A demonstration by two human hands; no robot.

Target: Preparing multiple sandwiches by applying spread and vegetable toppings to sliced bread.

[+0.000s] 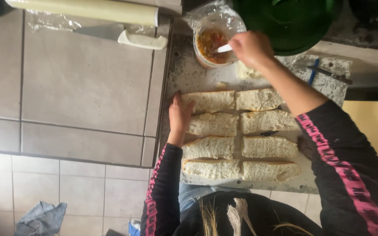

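Both hands work over the grey speckled counter (189,78): the right hand (250,47) is closed around a white utensil (222,48) dipped into a round clear plastic tub of orange-red filling (212,43), while the left hand (179,114) lies flat, fingers spread, against the end of the top-left of eight split white bread rolls (209,101).

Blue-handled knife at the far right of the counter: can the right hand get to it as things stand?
Probably yes. The knife lies uncovered beside the right hand, but that hand holds a white utensil in the tub.
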